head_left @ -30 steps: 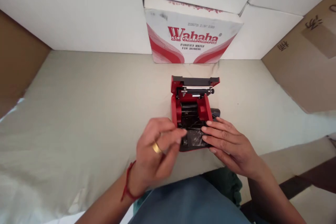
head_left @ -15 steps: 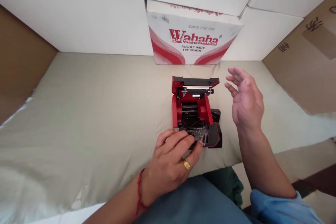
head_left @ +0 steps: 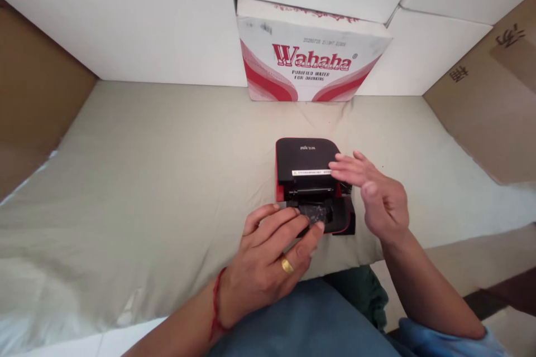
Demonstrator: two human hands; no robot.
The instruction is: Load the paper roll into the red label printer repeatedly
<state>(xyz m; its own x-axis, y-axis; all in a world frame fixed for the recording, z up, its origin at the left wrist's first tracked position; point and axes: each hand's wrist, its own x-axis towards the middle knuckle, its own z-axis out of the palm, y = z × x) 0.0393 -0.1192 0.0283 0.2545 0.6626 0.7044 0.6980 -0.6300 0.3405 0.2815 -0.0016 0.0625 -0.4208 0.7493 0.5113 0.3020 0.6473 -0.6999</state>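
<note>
A small red-and-black label printer (head_left: 307, 159) sits on the cloth in front of me, its black lid lowered but with a gap at the front edge. My left hand (head_left: 274, 242) is at the front of the printer, thumb and fingers holding down a piece of dark, shiny film (head_left: 313, 213) that runs into the machine. The fingers cover part of the film and the printer's front. At the lid's right edge is my right hand (head_left: 377, 192), fingers stretched out, with nothing in it. Something flat and black (head_left: 350, 223) shows at the printer's right side.
White cartons (head_left: 167, 22) stand along the back, with a red-and-white water carton (head_left: 314, 61) among them. Brown cardboard boxes (head_left: 473, 106) flank both sides. A pale cloth (head_left: 146, 178) covers the surface, and its front edge lies close to my lap.
The printer lid has swung from raised to nearly down. My right hand has moved left and lower, to the lid's edge. The left hand has stayed at the printer's front.
</note>
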